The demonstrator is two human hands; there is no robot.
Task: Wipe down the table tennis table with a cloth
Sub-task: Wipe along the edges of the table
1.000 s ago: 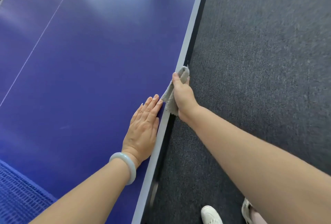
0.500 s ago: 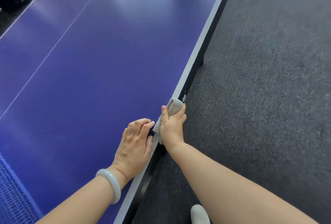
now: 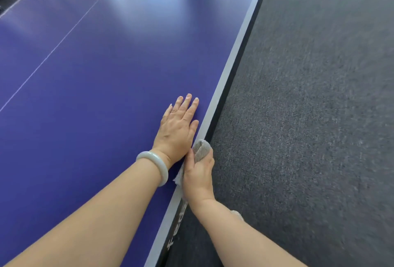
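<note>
The blue table tennis table [image 3: 96, 96] fills the left of the view, with a white border line along its right edge. My right hand [image 3: 199, 174] grips a folded grey cloth [image 3: 201, 148] wrapped over that edge, thumb on top and fingers down the black side rail. Just ahead of it, my left hand [image 3: 178, 130] lies flat on the blue surface with fingers straight, close beside the white border. A pale bangle circles my left wrist.
Dark grey carpet [image 3: 309, 117] covers the floor to the right of the table. The black side rail [image 3: 178, 230] carries white lettering. A thin white centre line [image 3: 49, 53] crosses the surface. A pale shoe tip [image 3: 236, 214] shows under my right forearm.
My right hand has slid the cloth back toward me along the table edge. My left hand, curled half a second ago, now lies flat ahead of the cloth. The view has shifted forward.
</note>
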